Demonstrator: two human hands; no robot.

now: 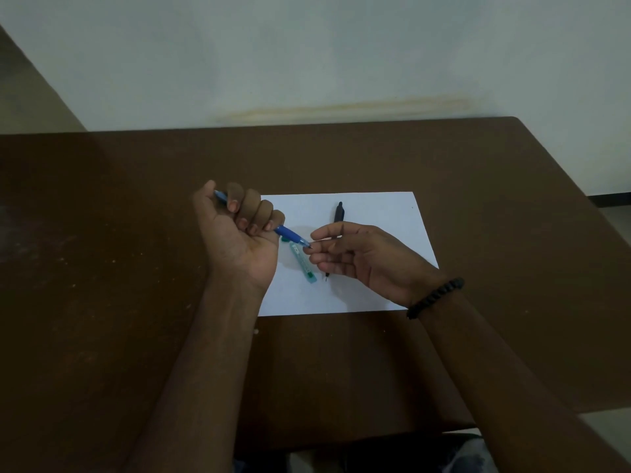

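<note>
Head view has the left hand [239,230] clenched round the blue pen [288,233], held above the left edge of the white sheet [375,213] with its tip pointing right. The right hand [362,257] meets it over the sheet, thumb and forefinger pinching that tip. It looks like the nose piece is being worked loose or refitted. Next comes a steady twist while the left holds firm. No box or cup shows; a green pen [302,264] and a black pen [338,213] lie loose on the sheet.
</note>
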